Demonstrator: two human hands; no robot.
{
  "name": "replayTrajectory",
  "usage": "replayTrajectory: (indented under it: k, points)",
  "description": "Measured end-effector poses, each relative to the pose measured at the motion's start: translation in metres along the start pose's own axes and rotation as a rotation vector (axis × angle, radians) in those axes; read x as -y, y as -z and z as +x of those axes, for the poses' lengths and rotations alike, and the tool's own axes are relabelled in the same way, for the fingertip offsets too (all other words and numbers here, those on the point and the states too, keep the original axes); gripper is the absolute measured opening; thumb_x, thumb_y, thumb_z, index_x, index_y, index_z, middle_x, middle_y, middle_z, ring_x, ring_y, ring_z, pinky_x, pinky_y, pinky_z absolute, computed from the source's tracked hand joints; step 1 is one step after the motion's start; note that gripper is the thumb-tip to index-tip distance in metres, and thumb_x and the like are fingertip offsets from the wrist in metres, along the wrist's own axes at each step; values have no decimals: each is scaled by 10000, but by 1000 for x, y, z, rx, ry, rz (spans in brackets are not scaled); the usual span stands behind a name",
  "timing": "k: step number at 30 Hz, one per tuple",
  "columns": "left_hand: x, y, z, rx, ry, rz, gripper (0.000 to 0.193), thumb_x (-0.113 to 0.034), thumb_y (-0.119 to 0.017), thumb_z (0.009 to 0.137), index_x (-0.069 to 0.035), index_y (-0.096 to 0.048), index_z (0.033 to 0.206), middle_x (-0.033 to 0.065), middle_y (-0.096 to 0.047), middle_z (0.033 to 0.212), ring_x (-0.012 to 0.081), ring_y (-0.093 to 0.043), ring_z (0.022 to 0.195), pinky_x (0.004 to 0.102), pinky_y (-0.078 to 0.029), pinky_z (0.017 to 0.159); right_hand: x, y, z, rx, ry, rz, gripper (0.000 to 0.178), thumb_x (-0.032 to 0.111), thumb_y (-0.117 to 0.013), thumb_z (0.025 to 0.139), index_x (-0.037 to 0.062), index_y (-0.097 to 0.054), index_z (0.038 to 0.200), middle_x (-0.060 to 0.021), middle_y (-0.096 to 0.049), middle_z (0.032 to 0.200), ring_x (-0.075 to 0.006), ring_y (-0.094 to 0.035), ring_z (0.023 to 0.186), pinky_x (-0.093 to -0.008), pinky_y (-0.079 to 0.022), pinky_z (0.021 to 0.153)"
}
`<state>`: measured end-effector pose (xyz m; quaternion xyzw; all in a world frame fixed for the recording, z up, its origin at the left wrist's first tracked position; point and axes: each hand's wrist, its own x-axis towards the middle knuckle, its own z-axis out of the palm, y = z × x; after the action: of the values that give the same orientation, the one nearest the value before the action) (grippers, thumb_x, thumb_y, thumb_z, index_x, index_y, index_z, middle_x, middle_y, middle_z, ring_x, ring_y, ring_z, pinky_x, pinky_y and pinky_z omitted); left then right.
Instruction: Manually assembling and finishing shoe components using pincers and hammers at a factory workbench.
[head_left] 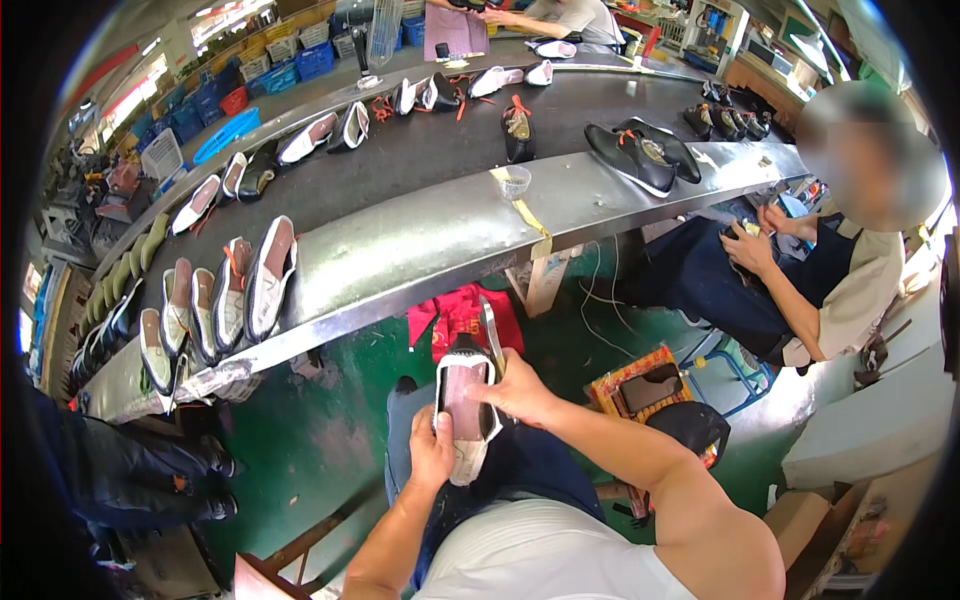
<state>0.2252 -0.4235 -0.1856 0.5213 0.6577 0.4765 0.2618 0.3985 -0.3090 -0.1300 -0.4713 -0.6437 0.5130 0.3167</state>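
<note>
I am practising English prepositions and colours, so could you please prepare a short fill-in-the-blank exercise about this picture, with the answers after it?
1. The person's left hand and right hand both touch the same ____.
2. The metal tool is in the person's ____ hand.
3. The floor is ____.
4. The tape hanging over the edge of the bench is ____.

Missing words: shoe; right; green; yellow.

Bright glare along the metal ledge
</note>
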Motion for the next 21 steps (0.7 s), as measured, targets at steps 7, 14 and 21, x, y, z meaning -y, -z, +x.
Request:
replayTrajectory:
  k: [7,14,21]
  points:
    - [18,9,-34,152,224,233,484,-377,-452,1022,41,-622,845,269,-623,727,415,-651,719,473,-487,675,-84,-40,-72,186,-421,248,565,241,-787,741,-56,-518,1139,-161,-648,968,-241,-665,879,-361,-541,737]
    - [19,37,16,633,477,60,356,-321,-482,995,-12,-643,921,109,-677,778,182,-612,653,365,-518,570,-49,-6,-51,345,-404,31,241,18,-656,725,-4,-573,950,-87,-612,724,-159,-596,552,-315,-490,479]
    - [26,48,35,875,773,-366,260,-83,-561,856,-5,-678,1075,86,-701,939,197,-683,787,358,-592,671,-58,-5,-49,320,-507,-11,357,73,-694,753,-25,-500,1036,-71,-563,741,-140,-552,558,-295,-450,489]
